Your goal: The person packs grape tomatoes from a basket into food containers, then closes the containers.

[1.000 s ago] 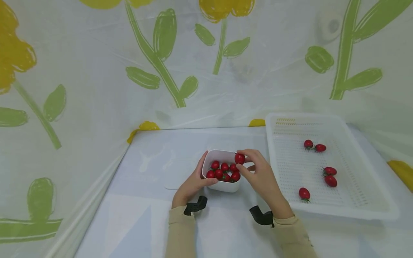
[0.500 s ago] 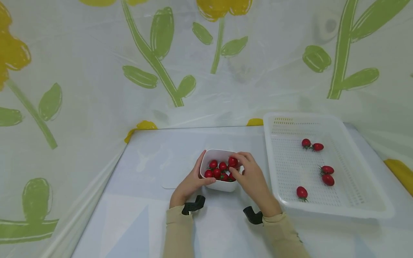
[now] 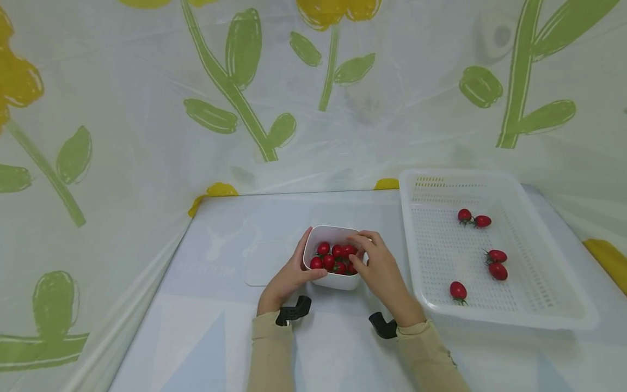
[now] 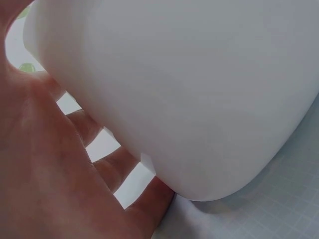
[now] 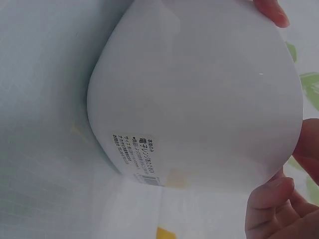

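A white plastic container (image 3: 337,281) with rounded corners stands on the table, holding several cherry tomatoes (image 3: 329,262). My left hand (image 3: 288,275) grips it at its left side, thumb over the front rim. In the left wrist view the fingers (image 4: 117,167) lie along the container's white wall (image 4: 189,99). Over the right rim is my right hand (image 3: 382,269), its thumb and fingertips parted beside a cherry tomato (image 3: 348,251) that lies among the others. The right wrist view shows a printed label (image 5: 139,159) on the container's wall; inside, the tomatoes are hidden there.
To the right stands a large white perforated basket (image 3: 416,261) with several cherry tomatoes (image 3: 498,271) scattered in it. A flat, clear, sheet-like piece (image 3: 259,267) lies left of the container. Behind the table hangs a flowered curtain (image 3: 161,125).
My right hand has moved left and down with a cherry tomato into the container, and its fingers have let the tomato go. The left hand keeps its grip on the container.
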